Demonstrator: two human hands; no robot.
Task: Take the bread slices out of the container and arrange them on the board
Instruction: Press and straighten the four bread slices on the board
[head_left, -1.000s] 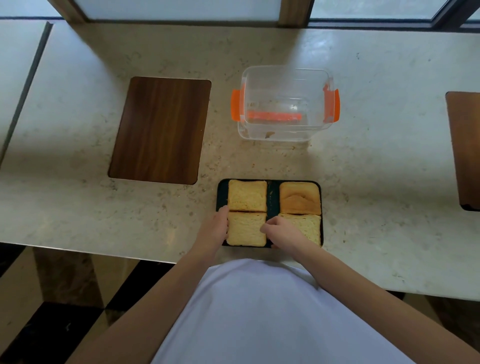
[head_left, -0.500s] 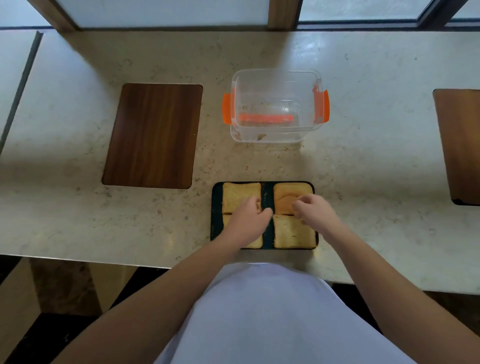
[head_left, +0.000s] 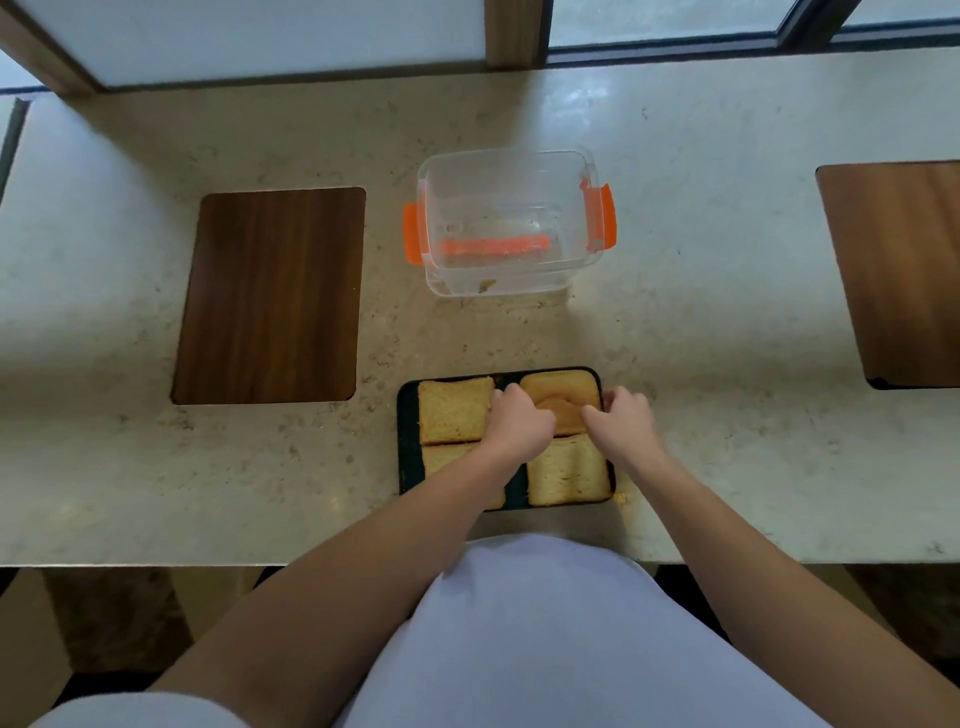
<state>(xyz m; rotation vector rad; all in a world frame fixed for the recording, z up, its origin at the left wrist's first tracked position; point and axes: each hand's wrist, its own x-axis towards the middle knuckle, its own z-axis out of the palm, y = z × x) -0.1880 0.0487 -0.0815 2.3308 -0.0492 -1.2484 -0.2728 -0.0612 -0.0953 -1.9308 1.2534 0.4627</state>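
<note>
A dark board (head_left: 408, 441) near the counter's front edge carries several bread slices in two columns. The far-left slice (head_left: 454, 410) lies uncovered; the near-left slice (head_left: 441, 460) is half hidden under my left forearm. My left hand (head_left: 517, 423) and right hand (head_left: 621, 421) touch the left and right edges of the browner far-right slice (head_left: 561, 397), fingers curled against it. The near-right slice (head_left: 569, 470) lies flat below my hands. The clear container (head_left: 511, 223) with orange clips stands behind the board and holds only crumbs.
A brown wooden inset panel (head_left: 270, 296) lies in the counter to the left, another (head_left: 898, 270) at the right edge. A window frame runs along the back. The counter's front edge is just below the board.
Both hands moved from the near slices up to the far-right slice, the left hand crossing over to its left edge. The camera view shifted slightly.
</note>
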